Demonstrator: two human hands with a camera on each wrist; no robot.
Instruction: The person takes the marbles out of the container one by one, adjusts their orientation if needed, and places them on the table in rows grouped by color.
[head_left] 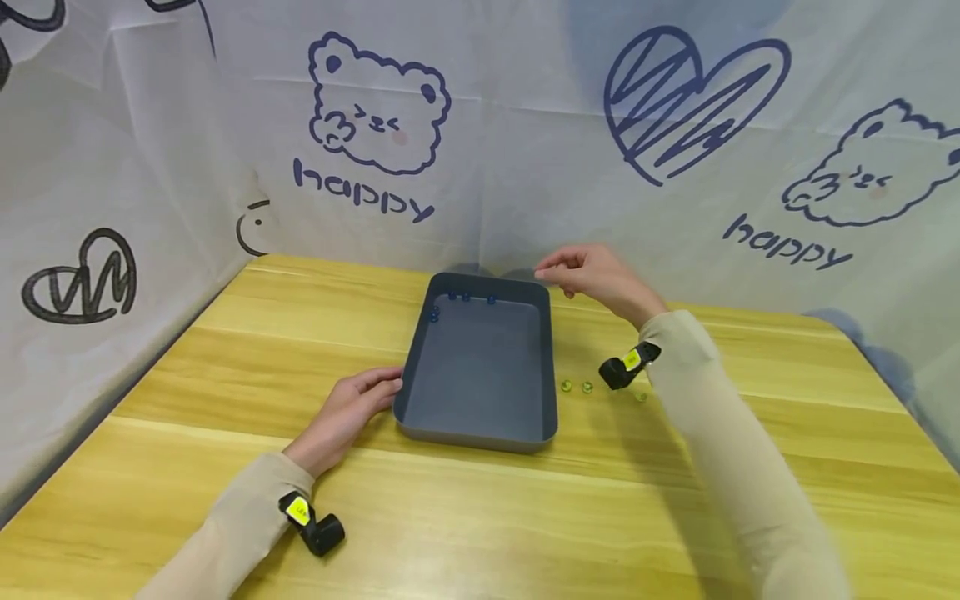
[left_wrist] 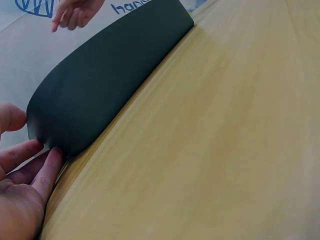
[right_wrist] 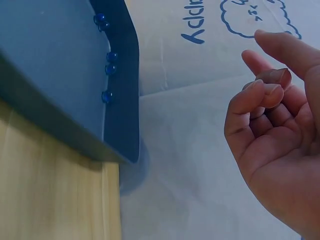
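A shallow dark grey rectangular tray stands on the wooden table. Several small blue marbles lie inside it along the far wall and in the far left corner. My left hand rests at the tray's left side, with fingertips and thumb touching the outer wall near the front corner. Above the table beyond the tray's far right corner, my right hand hangs in the air, fingers loosely bent and nothing visible in them. Yellow-green marbles lie on the table to the right of the tray.
One more yellow-green marble sits farther right, below the right wrist's camera. White cloth printed with bears and hearts hangs behind the table and along its left side.
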